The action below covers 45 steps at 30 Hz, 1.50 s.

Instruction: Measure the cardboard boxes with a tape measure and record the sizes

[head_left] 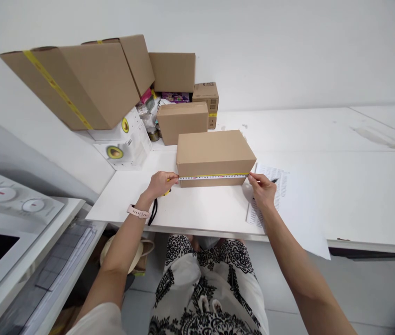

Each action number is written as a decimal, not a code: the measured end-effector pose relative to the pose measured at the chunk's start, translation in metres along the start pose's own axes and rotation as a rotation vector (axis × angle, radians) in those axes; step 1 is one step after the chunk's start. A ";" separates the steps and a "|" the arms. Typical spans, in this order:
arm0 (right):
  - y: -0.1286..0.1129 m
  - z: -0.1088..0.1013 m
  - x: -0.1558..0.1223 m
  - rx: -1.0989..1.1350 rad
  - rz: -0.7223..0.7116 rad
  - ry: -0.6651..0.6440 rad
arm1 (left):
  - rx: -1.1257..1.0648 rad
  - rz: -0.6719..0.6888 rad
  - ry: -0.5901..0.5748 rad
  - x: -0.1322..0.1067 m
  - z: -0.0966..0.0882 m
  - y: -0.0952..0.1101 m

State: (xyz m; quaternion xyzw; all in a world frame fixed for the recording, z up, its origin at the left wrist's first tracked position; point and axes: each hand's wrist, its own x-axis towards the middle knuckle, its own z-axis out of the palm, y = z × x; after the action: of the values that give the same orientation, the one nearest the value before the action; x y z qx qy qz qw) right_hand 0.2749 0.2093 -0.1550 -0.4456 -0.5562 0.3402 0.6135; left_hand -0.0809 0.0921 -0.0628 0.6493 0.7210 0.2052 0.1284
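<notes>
A closed cardboard box (214,148) sits on the white table in front of me. Across its near side runs a tape measure (213,177), its white strip pulled straight and level. At the box's left edge my left hand (161,184) is closed on the tape measure, with part of its yellow case and a black strap (153,212) showing below the fingers. My right hand (262,187) pinches the strip's other end at the right edge. A dark pen (274,180) also sticks out from that hand, above printed sheets (281,184).
More cardboard boxes (182,122) and white avocado-print boxes (123,146) stand at the back left, with a large taped carton (78,86) on top. A white microwave (16,204) is at the left. Blank paper (307,223) overhangs the table's front edge.
</notes>
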 end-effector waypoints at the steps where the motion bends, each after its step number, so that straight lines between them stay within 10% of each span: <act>1: 0.000 0.000 0.000 -0.004 0.000 0.000 | -0.001 -0.001 0.004 0.000 0.000 0.000; 23: 0.003 0.004 0.001 -0.022 -0.030 0.003 | 0.097 -0.021 0.065 -0.003 0.000 0.006; 34: -0.048 -0.025 -0.003 -0.053 -0.092 0.050 | 0.162 0.039 0.030 -0.053 -0.005 0.045; 45: -0.129 -0.101 0.023 -0.052 -0.235 0.110 | -0.516 0.258 -0.508 -0.068 0.041 0.118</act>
State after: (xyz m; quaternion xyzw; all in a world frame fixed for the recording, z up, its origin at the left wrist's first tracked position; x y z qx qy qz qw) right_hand 0.3683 0.1651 -0.0256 -0.4110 -0.5788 0.2263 0.6670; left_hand 0.0506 0.0390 -0.0496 0.7111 0.5032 0.2270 0.4355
